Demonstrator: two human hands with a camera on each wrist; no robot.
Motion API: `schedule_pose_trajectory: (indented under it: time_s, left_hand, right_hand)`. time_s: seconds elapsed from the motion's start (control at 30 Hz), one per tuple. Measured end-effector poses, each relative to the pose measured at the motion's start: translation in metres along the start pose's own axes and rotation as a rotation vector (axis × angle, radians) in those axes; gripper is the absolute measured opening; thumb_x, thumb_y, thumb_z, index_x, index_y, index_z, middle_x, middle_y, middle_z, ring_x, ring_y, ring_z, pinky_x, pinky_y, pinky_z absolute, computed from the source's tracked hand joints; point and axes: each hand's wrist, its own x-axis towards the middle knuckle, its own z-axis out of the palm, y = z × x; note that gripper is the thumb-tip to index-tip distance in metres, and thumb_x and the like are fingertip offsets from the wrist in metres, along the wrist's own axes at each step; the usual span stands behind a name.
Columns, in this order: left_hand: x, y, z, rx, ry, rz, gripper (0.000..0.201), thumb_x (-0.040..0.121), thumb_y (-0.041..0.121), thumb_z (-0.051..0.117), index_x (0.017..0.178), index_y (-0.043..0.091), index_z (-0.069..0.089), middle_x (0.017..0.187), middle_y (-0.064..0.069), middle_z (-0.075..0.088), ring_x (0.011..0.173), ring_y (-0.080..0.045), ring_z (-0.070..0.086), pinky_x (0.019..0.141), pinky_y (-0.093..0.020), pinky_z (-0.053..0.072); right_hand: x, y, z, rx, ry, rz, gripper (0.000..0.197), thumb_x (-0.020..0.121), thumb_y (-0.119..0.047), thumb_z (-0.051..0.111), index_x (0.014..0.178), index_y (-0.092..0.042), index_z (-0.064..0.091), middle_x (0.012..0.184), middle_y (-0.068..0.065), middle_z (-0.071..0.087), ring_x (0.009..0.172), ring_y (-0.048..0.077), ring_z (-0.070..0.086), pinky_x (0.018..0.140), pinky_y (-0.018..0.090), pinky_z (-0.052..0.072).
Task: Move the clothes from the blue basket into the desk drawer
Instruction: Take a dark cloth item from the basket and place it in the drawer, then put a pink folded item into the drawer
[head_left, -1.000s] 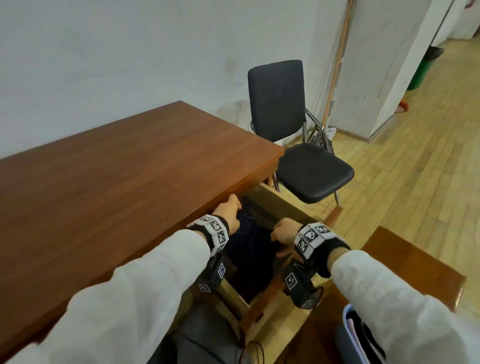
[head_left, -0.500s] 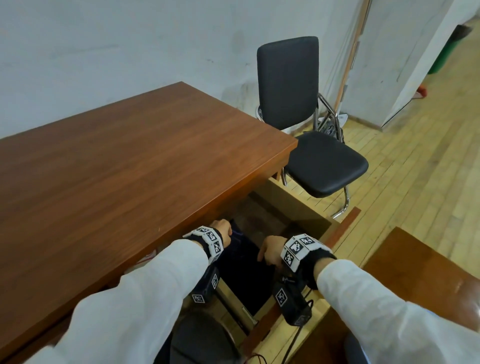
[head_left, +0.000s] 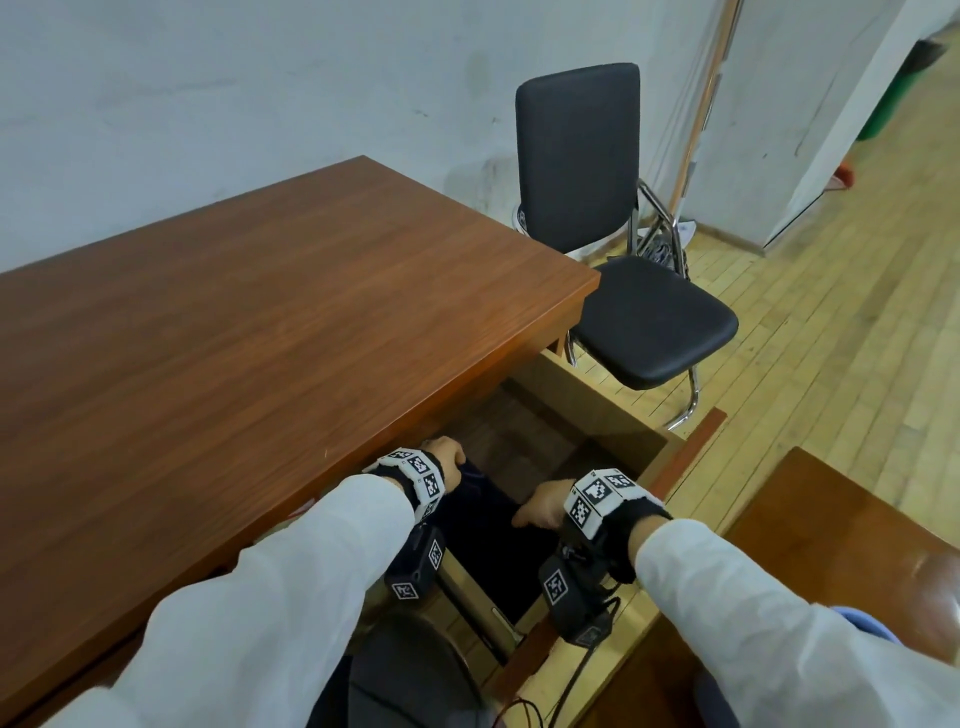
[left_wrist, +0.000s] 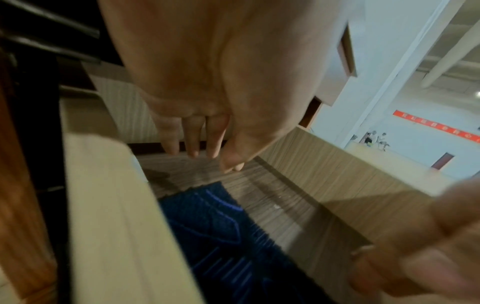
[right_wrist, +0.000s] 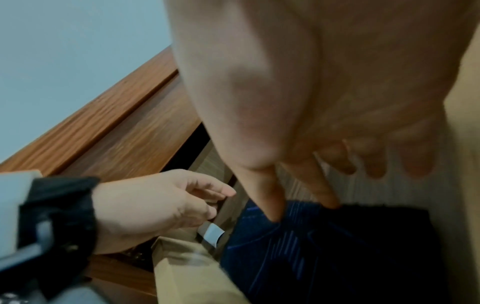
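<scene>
A dark navy garment (head_left: 493, 545) with thin blue stripes lies flat in the open desk drawer (head_left: 587, 400), at its near end. My left hand (head_left: 452, 454) hovers at the garment's far left corner by the desk edge. In the left wrist view its fingers (left_wrist: 192, 144) hang relaxed above the drawer bottom and hold nothing. My right hand (head_left: 530, 514) is at the garment's far right edge. In the right wrist view its thumb and forefinger tips touch the garment (right_wrist: 324, 246) with the other fingers spread. A sliver of the blue basket (head_left: 865, 623) shows at the lower right, behind my right sleeve.
The brown desk (head_left: 260, 338) overhangs the drawer's left side. A black chair (head_left: 649, 322) stands just beyond the drawer. A second brown wooden surface (head_left: 831, 519) lies to the right. Bare drawer bottom (head_left: 519, 436) shows past the garment. Cables hang below my right wrist.
Both hands have drawn back toward me along the drawer. The left hand's fingers now hang loose, and more bare drawer bottom shows beyond the garment.
</scene>
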Motion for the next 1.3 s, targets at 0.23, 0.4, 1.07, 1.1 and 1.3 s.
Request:
schedule_pose_trajectory:
  time_s: [0.23,0.4,1.07,1.1,1.3]
  left_hand:
    - [-0.038,0.038,-0.007,-0.188,0.103,0.166,0.027,0.094,0.013,0.053,0.119,0.015,0.063,0.127,-0.007,0.061,0.120,-0.024,0.056,0.102,-0.035,0.046]
    - [-0.086,0.109,0.005,-0.312,0.186,0.392,0.018,0.091,0.018,0.058,0.107,0.014,0.067,0.110,-0.008,0.070,0.104,-0.022,0.065,0.098,-0.035,0.050]
    - [-0.164,0.238,0.171,-0.103,-0.280,0.515,0.023,0.089,0.025,0.062,0.105,0.010,0.069,0.087,-0.007,0.069,0.086,-0.021,0.067,0.083,-0.034,0.055]
    - [-0.165,0.240,0.175,-0.078,-0.282,0.516,0.017,0.089,0.026,0.061,0.096,0.012,0.068,0.085,-0.006,0.066,0.086,-0.022,0.065,0.083,-0.034,0.055]
    - [-0.168,0.246,0.194,0.005,-0.235,0.485,0.042,0.072,0.035,0.065,0.109,0.015,0.061,0.101,-0.013,0.068,0.088,-0.029,0.067,0.081,-0.042,0.058]
  right_hand:
    - [-0.042,0.031,-0.028,0.563,0.205,-0.026,0.028,0.092,-0.027,0.057,0.106,-0.005,0.065,0.084,0.006,0.068,0.079,0.024,0.066,0.062,0.028,0.048]
    - [-0.104,0.089,-0.034,0.770,0.383,-0.075,0.015,0.094,-0.019,0.056,0.101,-0.008,0.064,0.087,0.007,0.069,0.081,0.023,0.069,0.074,0.033,0.057]
    - [-0.189,0.290,0.067,0.340,0.450,0.398,0.034,0.078,-0.039,0.073,0.097,-0.011,0.074,0.088,0.006,0.068,0.076,0.020,0.059,0.065,0.027,0.048]
    - [-0.188,0.291,0.066,0.351,0.448,0.392,0.033,0.079,-0.037,0.073,0.099,-0.011,0.074,0.091,0.007,0.069,0.078,0.020,0.060,0.068,0.029,0.050]
    - [-0.183,0.290,0.063,0.459,0.427,0.297,0.025,0.083,-0.024,0.067,0.100,-0.006,0.074,0.087,0.007,0.068,0.079,0.020,0.063,0.081,0.033,0.056]
